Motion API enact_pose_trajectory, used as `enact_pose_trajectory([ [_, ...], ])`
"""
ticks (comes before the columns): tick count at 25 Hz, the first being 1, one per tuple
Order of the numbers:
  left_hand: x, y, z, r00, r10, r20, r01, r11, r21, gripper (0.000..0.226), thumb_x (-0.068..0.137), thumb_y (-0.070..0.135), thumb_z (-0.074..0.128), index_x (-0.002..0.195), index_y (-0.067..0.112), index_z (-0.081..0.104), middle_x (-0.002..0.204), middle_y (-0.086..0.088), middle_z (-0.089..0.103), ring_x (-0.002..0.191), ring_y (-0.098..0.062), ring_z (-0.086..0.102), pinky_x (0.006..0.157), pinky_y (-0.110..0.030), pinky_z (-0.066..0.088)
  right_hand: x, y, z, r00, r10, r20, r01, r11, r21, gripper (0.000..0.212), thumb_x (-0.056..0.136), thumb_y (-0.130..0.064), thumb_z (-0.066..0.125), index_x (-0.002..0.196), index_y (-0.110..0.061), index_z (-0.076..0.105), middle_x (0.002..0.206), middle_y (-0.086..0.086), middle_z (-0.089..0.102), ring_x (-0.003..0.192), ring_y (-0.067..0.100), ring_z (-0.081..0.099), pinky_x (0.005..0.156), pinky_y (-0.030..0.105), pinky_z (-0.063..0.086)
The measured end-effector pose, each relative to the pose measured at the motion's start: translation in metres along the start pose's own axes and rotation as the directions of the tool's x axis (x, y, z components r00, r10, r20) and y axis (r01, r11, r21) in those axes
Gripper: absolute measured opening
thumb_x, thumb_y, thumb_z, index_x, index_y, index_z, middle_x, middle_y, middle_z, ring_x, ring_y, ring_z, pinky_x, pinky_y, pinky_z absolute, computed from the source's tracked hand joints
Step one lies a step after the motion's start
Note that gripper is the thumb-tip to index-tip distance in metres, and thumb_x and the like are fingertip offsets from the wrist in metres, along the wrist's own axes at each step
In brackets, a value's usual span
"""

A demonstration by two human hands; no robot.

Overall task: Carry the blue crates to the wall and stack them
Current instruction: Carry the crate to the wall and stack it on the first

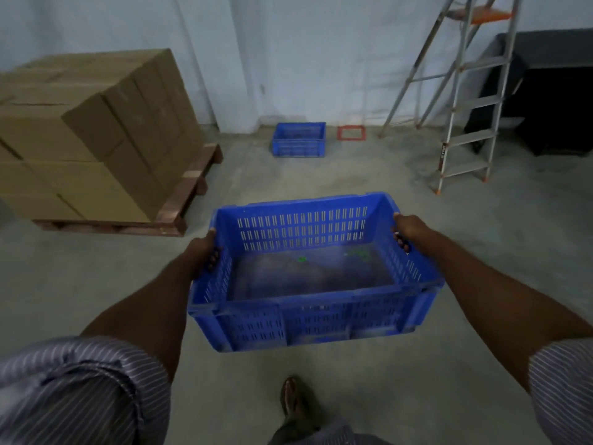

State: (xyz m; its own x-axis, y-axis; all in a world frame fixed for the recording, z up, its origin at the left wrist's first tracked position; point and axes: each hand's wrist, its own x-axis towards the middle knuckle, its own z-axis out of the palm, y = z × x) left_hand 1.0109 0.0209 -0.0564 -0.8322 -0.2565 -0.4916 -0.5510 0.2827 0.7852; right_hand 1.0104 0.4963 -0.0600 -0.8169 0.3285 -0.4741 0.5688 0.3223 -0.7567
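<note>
I hold an empty blue slotted crate off the floor in front of me. My left hand grips its left end through the handle slot, and my right hand grips the right end the same way. A second blue crate sits on the concrete floor ahead, close to the white wall. Small green specks lie on the held crate's bottom.
A pallet of stacked cardboard boxes stands at the left. An aluminium stepladder stands at the right, a dark cabinet behind it. A red frame lies by the wall. My sandalled foot is below the crate.
</note>
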Motion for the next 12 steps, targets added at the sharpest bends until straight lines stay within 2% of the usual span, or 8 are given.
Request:
enact_pose_trajectory([
  [2,0.042,0.016,0.007,0.996,0.083,-0.011,-0.083,0.997,0.007,0.065,0.101,0.063,0.039,0.069,0.008,0.053,0.059,-0.011,0.046,0.04,-0.019,0.042,0.044,-0.025,0.034,0.029,-0.015,0.008,0.991,-0.037,-0.127,0.03,0.998,-0.055,0.056,0.105,-0.043,0.032,0.073,-0.003,0.056,0.06,0.016,0.053,0.046,0.025,0.046,0.044,0.028,0.036],
  [4,0.079,0.037,0.006,0.994,0.11,0.015,-0.109,0.994,-0.029,0.062,0.101,0.062,0.041,0.071,0.009,0.053,0.061,-0.01,0.048,0.046,-0.022,0.042,0.045,-0.026,0.035,0.052,-0.034,0.011,0.988,-0.055,-0.144,0.057,0.998,0.009,0.052,0.105,-0.044,0.035,0.078,-0.005,0.056,0.063,0.015,0.054,0.046,0.026,0.046,0.043,0.028,0.037],
  [8,0.15,0.102,-0.008,0.971,0.098,0.218,-0.084,0.994,-0.072,0.056,0.102,0.061,0.039,0.076,0.013,0.051,0.058,-0.003,0.046,0.042,-0.014,0.041,0.038,-0.023,0.036,0.096,-0.08,0.003,0.999,0.023,0.041,-0.035,0.946,0.322,0.041,0.105,-0.047,0.038,0.082,-0.015,0.048,0.066,0.004,0.046,0.038,0.013,0.037,0.034,0.02,0.03],
  [12,0.23,0.175,-0.019,0.95,0.066,0.306,-0.048,0.997,-0.064,0.057,0.102,0.061,0.037,0.076,0.012,0.051,0.06,-0.002,0.044,0.039,-0.01,0.04,0.037,-0.019,0.036,0.154,-0.132,-0.001,0.989,0.045,0.139,-0.097,0.912,0.399,0.039,0.105,-0.046,0.036,0.082,-0.017,0.046,0.066,0.0,0.047,0.036,0.009,0.034,0.033,0.019,0.03],
])
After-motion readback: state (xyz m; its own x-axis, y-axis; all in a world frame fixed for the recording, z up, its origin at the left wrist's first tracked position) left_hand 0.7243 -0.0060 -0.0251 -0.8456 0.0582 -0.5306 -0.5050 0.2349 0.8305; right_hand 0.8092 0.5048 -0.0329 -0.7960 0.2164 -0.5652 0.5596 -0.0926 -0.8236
